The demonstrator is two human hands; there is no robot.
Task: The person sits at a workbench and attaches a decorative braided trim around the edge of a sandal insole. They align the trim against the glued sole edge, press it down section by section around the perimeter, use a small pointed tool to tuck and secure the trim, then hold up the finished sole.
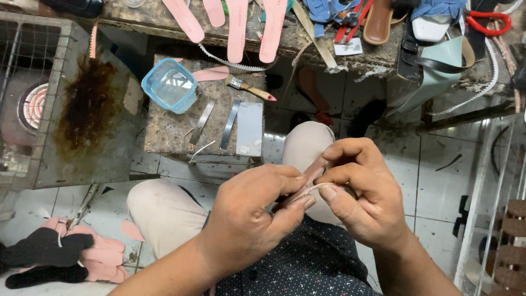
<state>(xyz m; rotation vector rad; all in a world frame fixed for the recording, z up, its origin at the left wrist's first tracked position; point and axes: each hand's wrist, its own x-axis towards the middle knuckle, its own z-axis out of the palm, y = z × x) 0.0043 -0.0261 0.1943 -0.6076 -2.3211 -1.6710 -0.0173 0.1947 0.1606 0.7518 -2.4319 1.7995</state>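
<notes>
My left hand [249, 216] and my right hand [361, 192] meet over my lap, both gripping a narrow pinkish-brown strap [313, 171] with a thin beaded trim [308, 192] along its edge. The left thumb and forefinger pinch the strap's lower end. The right fingers hold its upper end and the right thumb presses on the trim. Most of the strap is hidden between the fingers.
A small stained block table [181, 131] ahead holds a blue-lidded clear tub [170, 85], a brush [249, 87] and metal strips [230, 123]. Pink insoles [238, 30] hang off a cluttered bench [378, 57]. A wire-caged heater [33, 104] stands left; pink insoles and black pieces [66, 252] lie on the floor.
</notes>
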